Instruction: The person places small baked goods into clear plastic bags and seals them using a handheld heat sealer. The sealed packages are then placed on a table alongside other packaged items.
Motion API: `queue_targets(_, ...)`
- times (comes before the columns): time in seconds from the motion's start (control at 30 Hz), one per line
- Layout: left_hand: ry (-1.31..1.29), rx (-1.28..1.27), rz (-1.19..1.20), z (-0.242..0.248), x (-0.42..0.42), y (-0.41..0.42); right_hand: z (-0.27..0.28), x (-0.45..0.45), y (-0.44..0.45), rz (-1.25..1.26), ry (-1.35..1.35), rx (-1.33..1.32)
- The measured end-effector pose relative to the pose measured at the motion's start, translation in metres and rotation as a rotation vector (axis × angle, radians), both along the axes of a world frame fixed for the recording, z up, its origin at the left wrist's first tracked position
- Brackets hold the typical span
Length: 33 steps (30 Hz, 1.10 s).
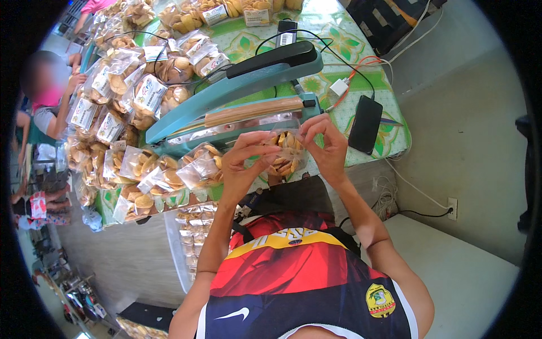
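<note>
Between both hands is a clear plastic bag of round cookies (284, 159), just in front of a teal impulse heat sealer (237, 78) whose long arm is raised. My left hand (250, 156) pinches the bag's left upper side with thumb and fingers. My right hand (324, 144) pinches the bag's upper right corner. To the left of my left hand lies another clear bag of cookies (203, 165), with more such bags along the table's near edge. A wood-coloured strip (254, 111) runs along the sealer's base.
Labelled cookie bags (148, 95) are heaped at the left. A black smartphone (366, 125), a white plug adapter (339, 87) and cables lie on the green patterned tablecloth (391, 114). Below the table stands a plastic bin (173, 241) of packed bags. A person (53, 97) sits across at the far left.
</note>
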<state>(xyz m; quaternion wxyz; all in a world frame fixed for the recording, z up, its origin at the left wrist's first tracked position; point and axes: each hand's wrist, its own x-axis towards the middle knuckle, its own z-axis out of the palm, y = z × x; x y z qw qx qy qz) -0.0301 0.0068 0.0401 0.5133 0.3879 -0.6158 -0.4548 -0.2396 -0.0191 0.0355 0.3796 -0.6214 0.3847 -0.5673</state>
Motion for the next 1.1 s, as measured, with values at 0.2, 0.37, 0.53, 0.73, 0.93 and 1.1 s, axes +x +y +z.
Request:
queue_targets(0.2,0.010,0.082,0.098,-0.001,-0.001,0.001,-0.001,-0.001,0.002,-0.077,0.109,-0.043)
queue_targets(0.37,-0.163,-0.025,0.125,0.003,-0.003,-0.004,0.010,-0.009,0.009,-0.091,0.295,-0.087)
queue_targets(0.53,-0.120,-0.021,0.087,0.005,-0.005,-0.007,0.024,-0.019,0.018,0.020,0.259,-0.073)
queue_targets(0.73,-0.109,-0.072,0.084,0.005,-0.006,-0.004,0.018,-0.014,0.019,-0.024,0.248,-0.090)
queue_targets(0.93,-0.121,-0.019,0.100,0.007,-0.006,-0.001,0.017,-0.012,0.009,-0.011,0.325,-0.172)
queue_targets(1.1,-0.072,-0.030,0.101,0.006,-0.007,-0.004,0.019,-0.009,0.008,0.020,0.241,-0.115)
